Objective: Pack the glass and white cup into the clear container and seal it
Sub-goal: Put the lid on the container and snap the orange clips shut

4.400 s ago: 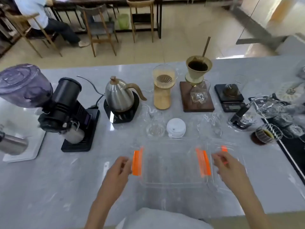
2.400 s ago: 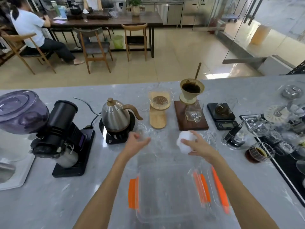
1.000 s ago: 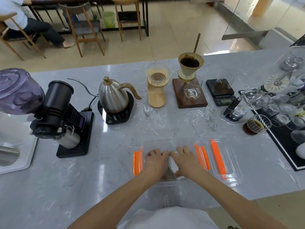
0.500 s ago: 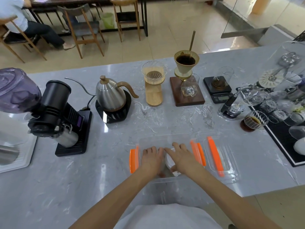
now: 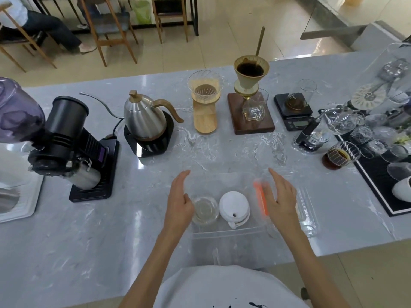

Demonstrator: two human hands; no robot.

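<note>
Lower centre of frame: clear container [image 5: 222, 181] on the grey marble counter [image 5: 89, 230], unlidded. Inside, near its front wall, glass [image 5: 204, 210] and white cup [image 5: 234, 206] sit side by side. Left hand [image 5: 179, 203] and right hand [image 5: 281, 201] flank them, fingers spread, holding nothing. Orange clip [image 5: 261, 200] blurred beside right hand.

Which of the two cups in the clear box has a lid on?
The white cup, on the right. Its white lid has a small hole. The glass beside it is open and see-through.
</note>
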